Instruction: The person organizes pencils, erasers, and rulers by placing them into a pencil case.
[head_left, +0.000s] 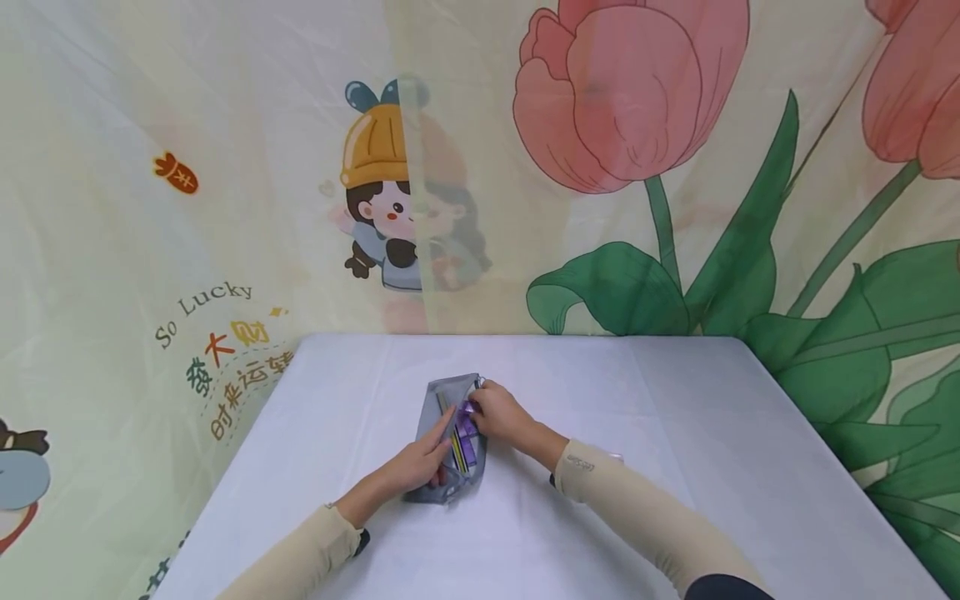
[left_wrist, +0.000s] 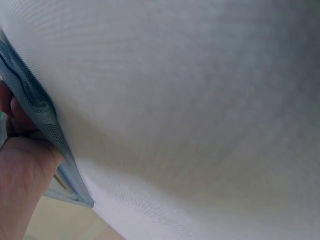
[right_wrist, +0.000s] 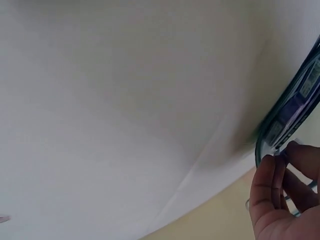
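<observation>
A grey mesh pencil pouch [head_left: 441,392] stands open on the white table, its long side running away from me. Inside it, yellow and black pencils [head_left: 457,454] lie beside purple items [head_left: 468,450]. My left hand [head_left: 416,462] grips the pouch's left side; in the left wrist view its fingers [left_wrist: 22,112] curl round the mesh edge. At the far right end of the opening, my right hand [head_left: 504,414] pinches a small purplish piece [right_wrist: 281,155] between thumb and fingertips. I cannot tell what that piece is, since the fingers cover most of it.
A small clear item [head_left: 616,457] lies on the white table [head_left: 600,375], partly behind the right sleeve [head_left: 637,500]. Beyond the table's far edge hangs a curtain [head_left: 480,167] printed with tulips and a cartoon figure.
</observation>
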